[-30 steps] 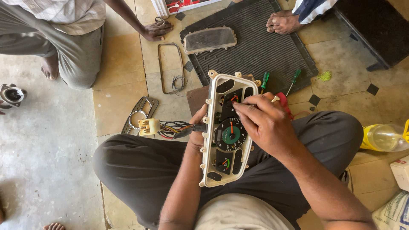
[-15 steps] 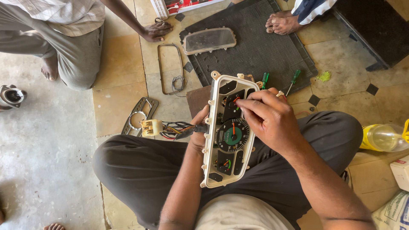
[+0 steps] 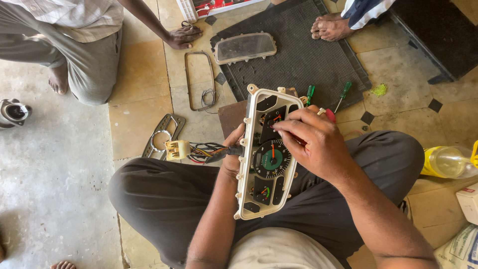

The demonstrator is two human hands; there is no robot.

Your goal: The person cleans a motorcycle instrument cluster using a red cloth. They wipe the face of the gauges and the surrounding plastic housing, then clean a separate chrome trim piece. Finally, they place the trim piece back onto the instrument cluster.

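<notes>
A gauge cluster rests upright on the person's lap. The left hand grips its left edge, steadying it, wires trailing leftward. The right hand lies over the upper dials, fingertips pinched together at a small gauge. Screwdrivers lie just beyond it.

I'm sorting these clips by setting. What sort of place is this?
Probably an informal vehicle repair spot, worked on the floor. The person's left hand holds an instrument cluster on the lap; green-handled screwdrivers, a cluster lens cover and a wiring plug lie around on tiles.
</notes>
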